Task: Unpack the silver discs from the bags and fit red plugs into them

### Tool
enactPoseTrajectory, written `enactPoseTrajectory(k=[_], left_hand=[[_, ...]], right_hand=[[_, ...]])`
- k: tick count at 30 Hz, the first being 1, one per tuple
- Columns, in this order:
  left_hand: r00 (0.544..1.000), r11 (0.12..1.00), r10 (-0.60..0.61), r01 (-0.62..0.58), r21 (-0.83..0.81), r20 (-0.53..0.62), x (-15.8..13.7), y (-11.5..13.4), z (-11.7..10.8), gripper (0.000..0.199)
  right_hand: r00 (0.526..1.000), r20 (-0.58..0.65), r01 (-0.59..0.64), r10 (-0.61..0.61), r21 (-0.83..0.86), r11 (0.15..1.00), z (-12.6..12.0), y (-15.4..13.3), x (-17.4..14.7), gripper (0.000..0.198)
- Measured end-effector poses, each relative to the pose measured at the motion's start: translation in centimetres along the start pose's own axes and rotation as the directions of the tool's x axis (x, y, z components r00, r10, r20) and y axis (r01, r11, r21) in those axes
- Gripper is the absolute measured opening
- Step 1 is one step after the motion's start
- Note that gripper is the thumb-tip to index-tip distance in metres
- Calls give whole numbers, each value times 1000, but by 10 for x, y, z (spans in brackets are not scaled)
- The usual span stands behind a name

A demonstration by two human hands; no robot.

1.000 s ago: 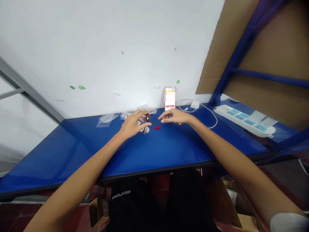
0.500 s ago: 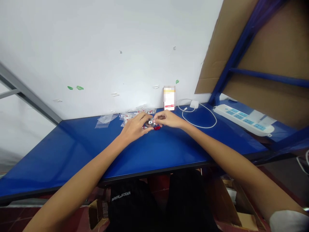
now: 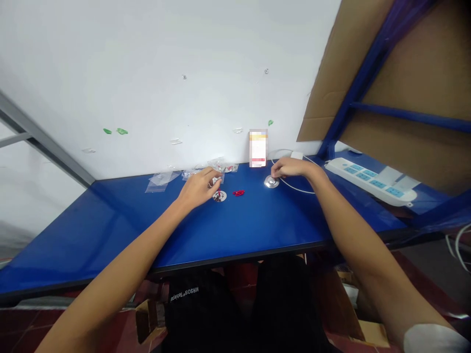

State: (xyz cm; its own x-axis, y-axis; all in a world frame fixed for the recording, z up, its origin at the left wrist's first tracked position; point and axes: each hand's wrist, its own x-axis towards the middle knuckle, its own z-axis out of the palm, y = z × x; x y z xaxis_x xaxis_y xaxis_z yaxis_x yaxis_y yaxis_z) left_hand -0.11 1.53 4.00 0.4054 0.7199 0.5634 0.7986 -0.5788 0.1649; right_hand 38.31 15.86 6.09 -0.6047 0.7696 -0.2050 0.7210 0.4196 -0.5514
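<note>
Below, black trousers (image 3: pixel 206 314) read "MRSOS"; right hand (image 3: pixel 290 167) at disc (image 3: pixel 271 183).

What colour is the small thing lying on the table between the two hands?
The small thing is red, best seen in the head view.

Along its near side, the blue surface (image 3: pixel 235 230) is offering a broad open lane, and more bare room is stretching left of the left arm. Between the left grip (image 3: pixel 200 189) and the right grip (image 3: pixel 290 168), a gap is opening, with small red pieces (image 3: pixel 239 193) lying low in it. A left disc (image 3: pixel 220 196) and a right disc (image 3: pixel 271 182) are flanking that gap. Behind, plastic bags (image 3: pixel 162 180), an upright phone (image 3: pixel 258 149) and the white wall (image 3: pixel 221 73) are blocking passage; rightward, a white cable (image 3: pixel 298 189) and power strip (image 3: pixel 371 181) are obstructing.
</note>
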Motion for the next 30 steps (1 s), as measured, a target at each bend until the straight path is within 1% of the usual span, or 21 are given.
enactPoseTrajectory(k=[3,5,8,12,14,16,22,26,30], left_hand=[[1000,1000,-1,1,-10,4,0,-1,1,25],[1000,1000,0,0,-22,4,1,-1,1,25],[1000,1000,3,-3,-26,-2,1,-2,1,25],[1000,1000,0,0,-21,-10,1,-3,2,26],[1000,1000,-2,2,-25,-13,1,-3,2,26],[1000,999,-5,5,-33,-14,1,-3,3,26],[1000,998,-28,27,-54,-7,1,0,4,27],[999,998,-35,35,-53,0,2,2,3,28],[999,999,-41,42,-18,25,3,-2,-4,25]], right_hand=[[999,-29,19,-22,-105,994,4,-3,3,20],[999,-39,6,-12,-134,991,4,-4,3,23],[999,-24,-28,26,-98,995,2,-3,0,31],[998,53,-13,14,-24,1000,-1,2,-2,45],[995,96,-12,14,-22,1000,0,2,-1,52],[995,101,1,5,-53,999,2,1,1,53],[996,81,33,-27,-72,997,10,-9,7,49],[999,9,48,-47,-122,991,21,-18,13,47],[996,-48,65,-71,-118,991,30,-29,14,48]])
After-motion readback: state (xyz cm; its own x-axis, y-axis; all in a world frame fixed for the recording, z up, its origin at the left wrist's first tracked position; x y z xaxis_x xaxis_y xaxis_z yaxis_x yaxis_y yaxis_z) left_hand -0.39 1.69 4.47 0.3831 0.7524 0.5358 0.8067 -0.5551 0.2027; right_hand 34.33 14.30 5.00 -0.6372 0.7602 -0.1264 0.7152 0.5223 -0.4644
